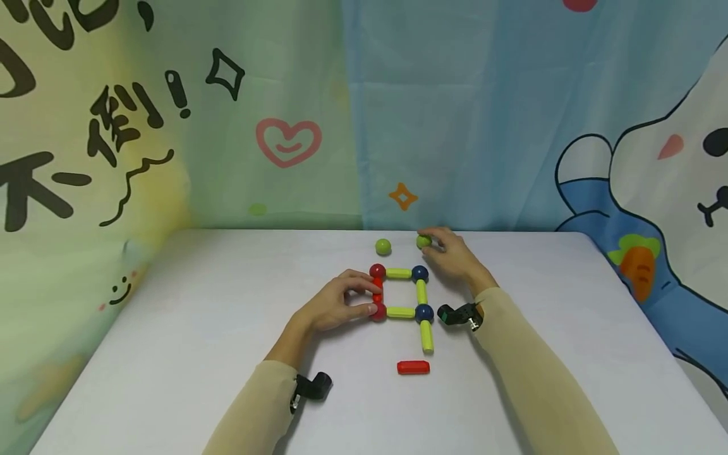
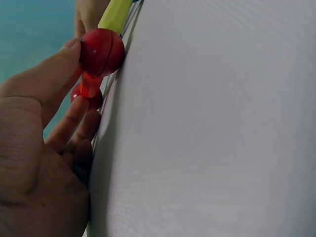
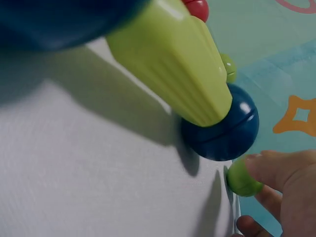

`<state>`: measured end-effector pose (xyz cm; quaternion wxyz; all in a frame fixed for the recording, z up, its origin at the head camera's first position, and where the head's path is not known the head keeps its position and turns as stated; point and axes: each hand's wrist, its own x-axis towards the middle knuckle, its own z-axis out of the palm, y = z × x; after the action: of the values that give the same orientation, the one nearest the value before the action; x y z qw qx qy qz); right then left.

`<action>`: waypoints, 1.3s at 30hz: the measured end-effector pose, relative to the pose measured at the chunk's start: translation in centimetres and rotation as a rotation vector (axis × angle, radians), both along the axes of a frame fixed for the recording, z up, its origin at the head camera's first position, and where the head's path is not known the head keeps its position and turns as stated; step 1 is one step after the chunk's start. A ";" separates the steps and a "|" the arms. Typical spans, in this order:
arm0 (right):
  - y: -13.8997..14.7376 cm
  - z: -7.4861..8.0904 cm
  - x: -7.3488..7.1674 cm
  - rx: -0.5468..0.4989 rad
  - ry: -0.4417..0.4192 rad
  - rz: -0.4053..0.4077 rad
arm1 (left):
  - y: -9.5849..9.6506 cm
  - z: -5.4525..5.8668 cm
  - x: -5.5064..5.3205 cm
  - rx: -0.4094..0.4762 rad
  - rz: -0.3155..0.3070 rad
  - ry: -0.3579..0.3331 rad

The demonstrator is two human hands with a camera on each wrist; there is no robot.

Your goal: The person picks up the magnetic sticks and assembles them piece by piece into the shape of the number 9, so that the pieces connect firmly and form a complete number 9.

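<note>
On the white table lies a square of magnetic rods and balls. Its left side is a red rod point(image 2: 91, 85) between a near red ball point(image 1: 378, 311) and a far red ball point(image 1: 378, 271). My left hand point(image 1: 339, 301) holds this side, thumb against the near ball and fingers at the rod. Yellow-green rods point(image 1: 400, 313) lead across to two blue balls point(image 1: 424, 313). Beyond the far blue ball, my right hand point(image 1: 452, 255) pinches a green ball point(image 3: 244, 178) between thumb and fingers, near the table's back edge.
Another green ball point(image 1: 383, 247) sits behind the square. One more yellow-green rod point(image 1: 427, 337) extends toward me from the near blue ball. A loose red rod point(image 1: 413, 368) lies in front. A printed curtain point(image 1: 443, 126) hangs behind the table.
</note>
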<state>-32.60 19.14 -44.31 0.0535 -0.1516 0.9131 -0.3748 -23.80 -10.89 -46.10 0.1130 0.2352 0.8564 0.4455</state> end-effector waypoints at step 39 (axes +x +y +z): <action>2.5 -0.1 5.5 0.005 0.030 -0.076 | 0.1 0.4 0.1 -0.001 -0.006 -0.014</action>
<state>-27.09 21.60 -44.46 0.0261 -0.1222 0.9198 -0.3720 -23.66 -10.82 -45.75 0.1202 0.2345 0.8552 0.4464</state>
